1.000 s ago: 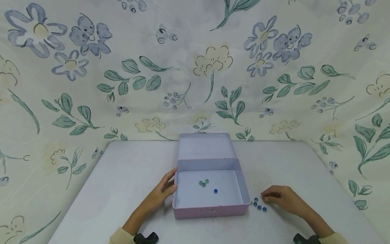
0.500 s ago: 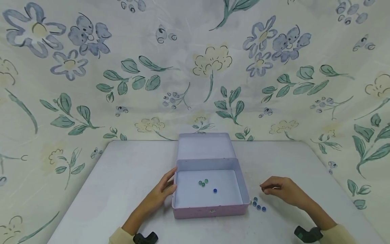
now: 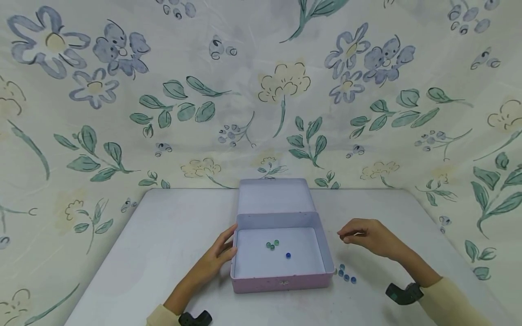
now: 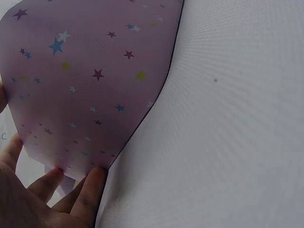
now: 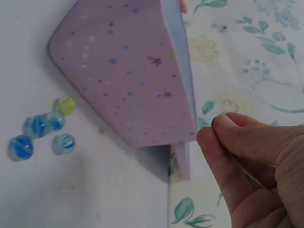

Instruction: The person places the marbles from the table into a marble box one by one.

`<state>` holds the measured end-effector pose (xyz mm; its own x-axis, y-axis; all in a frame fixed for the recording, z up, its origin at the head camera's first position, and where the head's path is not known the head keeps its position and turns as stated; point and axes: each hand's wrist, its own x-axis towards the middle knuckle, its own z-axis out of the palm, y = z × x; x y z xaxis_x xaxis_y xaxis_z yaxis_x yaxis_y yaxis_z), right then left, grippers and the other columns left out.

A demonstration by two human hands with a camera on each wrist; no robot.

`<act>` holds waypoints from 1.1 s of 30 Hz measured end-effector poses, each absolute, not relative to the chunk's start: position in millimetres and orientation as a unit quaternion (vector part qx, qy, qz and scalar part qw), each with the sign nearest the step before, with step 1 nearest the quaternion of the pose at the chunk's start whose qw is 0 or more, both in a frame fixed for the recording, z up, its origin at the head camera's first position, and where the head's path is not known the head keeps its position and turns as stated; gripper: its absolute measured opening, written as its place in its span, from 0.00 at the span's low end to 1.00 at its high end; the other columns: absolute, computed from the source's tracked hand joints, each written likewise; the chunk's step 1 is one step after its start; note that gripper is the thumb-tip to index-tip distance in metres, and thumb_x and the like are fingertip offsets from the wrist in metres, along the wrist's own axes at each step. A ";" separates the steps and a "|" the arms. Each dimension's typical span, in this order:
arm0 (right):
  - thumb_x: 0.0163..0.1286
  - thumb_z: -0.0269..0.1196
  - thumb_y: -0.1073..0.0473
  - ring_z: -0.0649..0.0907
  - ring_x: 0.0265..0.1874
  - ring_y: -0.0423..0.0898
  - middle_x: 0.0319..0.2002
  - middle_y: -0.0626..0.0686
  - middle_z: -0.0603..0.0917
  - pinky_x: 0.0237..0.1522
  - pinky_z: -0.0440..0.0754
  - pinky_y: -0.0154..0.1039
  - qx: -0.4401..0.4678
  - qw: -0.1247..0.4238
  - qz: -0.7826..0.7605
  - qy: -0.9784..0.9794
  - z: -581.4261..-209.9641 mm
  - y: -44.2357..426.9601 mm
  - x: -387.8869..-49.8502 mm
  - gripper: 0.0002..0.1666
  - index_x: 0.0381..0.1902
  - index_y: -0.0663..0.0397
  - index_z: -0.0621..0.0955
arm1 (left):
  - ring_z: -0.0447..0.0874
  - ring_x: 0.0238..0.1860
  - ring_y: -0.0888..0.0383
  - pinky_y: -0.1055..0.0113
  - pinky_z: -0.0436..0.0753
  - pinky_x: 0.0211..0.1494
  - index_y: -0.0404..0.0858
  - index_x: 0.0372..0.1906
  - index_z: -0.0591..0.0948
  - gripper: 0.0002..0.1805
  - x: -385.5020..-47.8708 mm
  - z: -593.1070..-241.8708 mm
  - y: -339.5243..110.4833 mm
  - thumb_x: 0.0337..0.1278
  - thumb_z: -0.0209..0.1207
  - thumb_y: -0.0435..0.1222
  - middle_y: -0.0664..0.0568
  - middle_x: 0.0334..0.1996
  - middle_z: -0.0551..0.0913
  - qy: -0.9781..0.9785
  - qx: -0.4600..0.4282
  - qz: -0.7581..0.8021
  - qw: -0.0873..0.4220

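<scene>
In the head view, an open pink tin box (image 3: 281,284) stands on the table, its lid (image 3: 277,195) tipped back. Inside lie several glass marbles: a green cluster (image 3: 272,247) and one blue marble (image 3: 288,256). My left hand (image 3: 214,259) rests on the box's left side, fingertips touching the star-printed wall (image 4: 95,85). Beyond the box's right side, my right hand (image 3: 369,236) is raised, thumb and forefinger pinched together. A small thing, apparently a marble, is almost hidden between those fingertips (image 5: 227,122). Below that hand, several blue marbles (image 3: 346,277) lie on the table.
A yellow marble (image 5: 66,104) lies close against the box's right side. The white table (image 3: 183,217) ends at a floral cloth (image 3: 281,90) hanging behind. The box's right wall (image 3: 324,244) stands between my right hand and the marbles inside.
My right hand has risen from beside the loose marbles and moved left and away from me, toward the box, fingers still pinched. The left hand and box have not moved.
</scene>
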<state>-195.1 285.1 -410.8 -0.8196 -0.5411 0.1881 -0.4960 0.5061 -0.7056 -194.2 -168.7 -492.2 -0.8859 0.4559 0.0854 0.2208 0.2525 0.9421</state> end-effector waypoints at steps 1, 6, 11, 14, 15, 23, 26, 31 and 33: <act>0.67 0.66 0.68 0.84 0.40 0.29 0.43 0.57 0.88 0.44 0.86 0.29 -0.298 0.030 -0.394 0.869 -408.4 282.7 -196.8 0.12 0.47 0.53 0.87 | 0.52 0.75 0.26 0.31 0.64 0.70 0.47 0.81 0.49 0.35 -194.2 -492.4 -168.7 0.76 0.47 0.37 0.38 0.81 0.44 0.785 0.215 0.572 0.102; 0.67 0.66 0.66 0.85 0.42 0.33 0.43 0.52 0.88 0.47 0.85 0.29 -0.296 0.039 -0.379 0.876 -398.8 269.4 -205.5 0.12 0.47 0.52 0.87 | 0.52 0.75 0.25 0.31 0.64 0.70 0.48 0.81 0.49 0.35 -193.7 -493.4 -168.5 0.76 0.47 0.37 0.38 0.81 0.44 0.786 0.215 0.571 0.100; 0.67 0.66 0.66 0.87 0.43 0.39 0.44 0.50 0.88 0.48 0.86 0.34 -0.302 0.048 -0.372 0.876 -391.8 253.6 -214.5 0.12 0.48 0.55 0.87 | 0.52 0.75 0.26 0.31 0.65 0.69 0.48 0.81 0.49 0.35 -193.2 -493.9 -168.3 0.76 0.48 0.37 0.38 0.81 0.44 0.786 0.213 0.572 0.104; 0.67 0.66 0.66 0.87 0.42 0.38 0.44 0.49 0.88 0.48 0.86 0.34 -0.308 0.048 -0.367 0.876 -388.4 243.0 -222.2 0.11 0.47 0.54 0.87 | 0.52 0.75 0.26 0.32 0.66 0.70 0.49 0.81 0.49 0.35 -193.5 -493.7 -168.5 0.76 0.48 0.38 0.38 0.81 0.45 0.785 0.210 0.573 0.105; 0.67 0.66 0.66 0.87 0.42 0.38 0.43 0.49 0.89 0.48 0.86 0.35 -0.311 0.047 -0.366 0.876 -386.8 239.0 -224.6 0.11 0.47 0.53 0.87 | 0.52 0.75 0.26 0.32 0.65 0.70 0.49 0.81 0.50 0.35 -193.7 -493.7 -168.7 0.76 0.48 0.38 0.39 0.81 0.45 0.785 0.209 0.573 0.105; 0.67 0.67 0.65 0.87 0.42 0.40 0.43 0.48 0.89 0.48 0.87 0.36 -0.342 0.047 -0.347 0.872 -376.7 205.8 -240.8 0.10 0.45 0.51 0.88 | 0.52 0.75 0.26 0.32 0.65 0.70 0.49 0.81 0.49 0.35 -194.8 -494.1 -169.7 0.76 0.47 0.37 0.39 0.81 0.44 0.786 0.210 0.572 0.103; 0.66 0.67 0.65 0.87 0.43 0.41 0.43 0.49 0.89 0.48 0.86 0.35 -0.353 0.050 -0.340 0.870 -375.0 194.3 -245.8 0.10 0.44 0.52 0.88 | 0.52 0.75 0.27 0.32 0.65 0.70 0.49 0.81 0.49 0.35 -194.5 -493.5 -169.9 0.76 0.47 0.37 0.39 0.81 0.44 0.788 0.212 0.569 0.101; 0.65 0.68 0.67 0.87 0.43 0.42 0.43 0.50 0.89 0.48 0.86 0.33 -0.368 0.063 -0.340 0.863 -375.7 178.2 -254.5 0.10 0.43 0.54 0.89 | 0.52 0.75 0.26 0.31 0.65 0.69 0.48 0.81 0.48 0.35 -194.4 -492.6 -169.8 0.76 0.47 0.38 0.38 0.81 0.44 0.786 0.217 0.570 0.101; 0.64 0.68 0.67 0.87 0.43 0.42 0.42 0.50 0.89 0.48 0.86 0.32 -0.372 0.070 -0.338 0.862 -376.8 171.7 -258.1 0.10 0.44 0.57 0.88 | 0.52 0.75 0.26 0.31 0.65 0.69 0.48 0.81 0.48 0.35 -194.4 -492.7 -169.8 0.76 0.47 0.38 0.38 0.81 0.44 0.786 0.218 0.569 0.101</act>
<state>-258.1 171.7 -376.8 -0.7137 -0.6882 0.1300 -0.5934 0.4956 -0.6343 -194.4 -169.8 -492.7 -0.8850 0.4569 0.0893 0.2276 0.2573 0.9391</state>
